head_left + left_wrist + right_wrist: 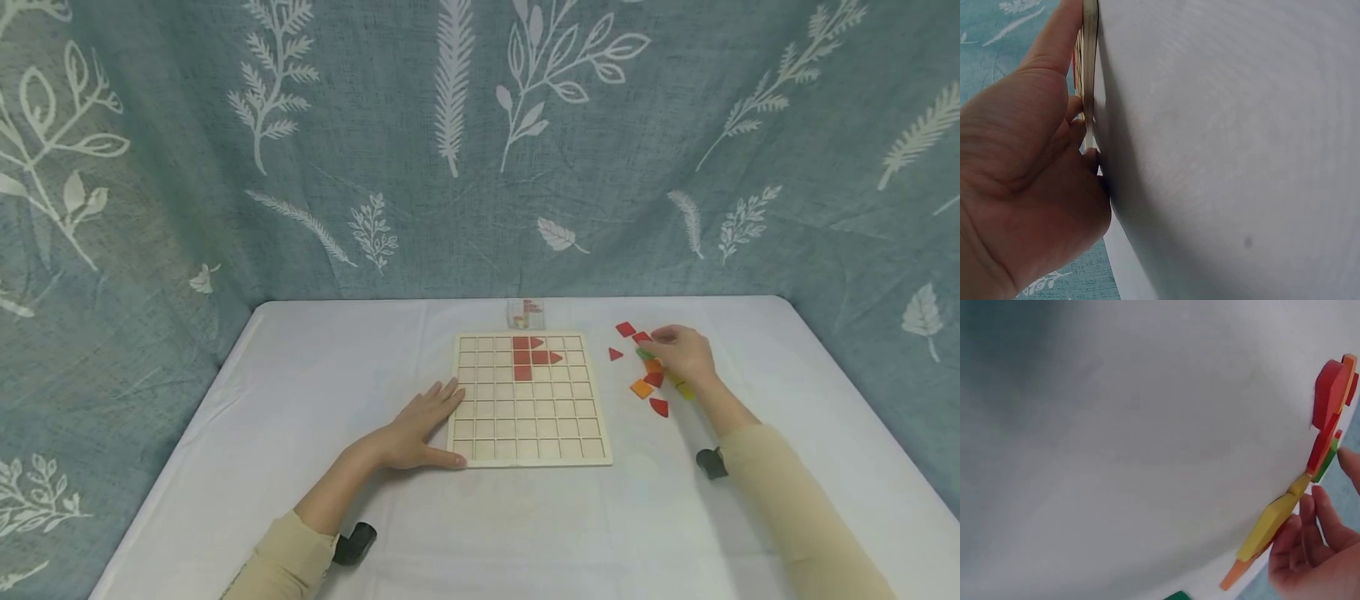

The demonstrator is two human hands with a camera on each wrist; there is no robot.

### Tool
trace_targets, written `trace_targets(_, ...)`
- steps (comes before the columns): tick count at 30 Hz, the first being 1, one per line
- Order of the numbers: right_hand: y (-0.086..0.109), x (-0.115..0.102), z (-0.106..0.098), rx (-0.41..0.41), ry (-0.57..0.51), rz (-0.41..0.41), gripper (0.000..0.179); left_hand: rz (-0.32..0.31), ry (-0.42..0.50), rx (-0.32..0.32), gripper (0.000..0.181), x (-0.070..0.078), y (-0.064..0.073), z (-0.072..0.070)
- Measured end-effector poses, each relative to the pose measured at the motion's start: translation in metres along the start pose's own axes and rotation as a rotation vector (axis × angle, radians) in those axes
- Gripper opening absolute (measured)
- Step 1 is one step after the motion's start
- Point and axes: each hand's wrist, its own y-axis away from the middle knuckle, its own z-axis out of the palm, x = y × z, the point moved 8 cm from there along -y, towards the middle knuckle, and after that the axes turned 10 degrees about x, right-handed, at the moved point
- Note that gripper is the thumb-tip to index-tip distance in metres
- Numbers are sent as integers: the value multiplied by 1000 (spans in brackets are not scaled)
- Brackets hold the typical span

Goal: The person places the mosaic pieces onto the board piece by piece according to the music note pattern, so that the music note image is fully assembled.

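Observation:
My left hand (422, 427) rests at the left edge of a pale wooden grid board (525, 430), its fingers extended and thumb by the near corner. In the left wrist view, the hand lies along the board's side (1089, 62). Red square tiles (521, 357) and red triangle tiles (556, 357) sit in the upper cells. My right hand (684, 353) reaches over loose tiles right of the board, fingertips by a red tile (642, 337). The right wrist view shows thumb and fingers apart, near a green tile (1326, 464) and a yellow tile (1267, 526); no grip is visible.
Behind the board stands a small clear-looking holder or card (527, 314) with a red pattern. Other loose tiles include an orange square (641, 388), a red quarter-round piece (659, 407) and a red triangle (616, 354). A patterned curtain (465, 225) hangs behind the white table (337, 358).

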Motion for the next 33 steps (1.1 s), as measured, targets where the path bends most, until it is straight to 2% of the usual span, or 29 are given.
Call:
trace_targets(6, -4, -4, 2, 42, 112, 7, 45, -1, 7, -4, 106, 0, 1, 0)
trace_targets(10, -3, -5, 3, 54, 130, 42, 41, -5, -3, -7, 106, 0, 1, 1)
trace_targets(17, -2, -8, 4, 49, 100, 63, 39, -4, 0, -8, 105, 1, 1, 0)
trace_targets(23, 3, -11, 9, 9, -58, 104, 48, 5, -4, -12, 105, 1, 0, 1)
trace_targets(27, 12, -25, 22, -60, -144, 69, 54, 4, -11, -10, 105, 1, 0, 0)
trace_targets(33, 31, -57, 50, -131, -117, -85, 52, 19, -18, -18, 104, 2, 0, -1)
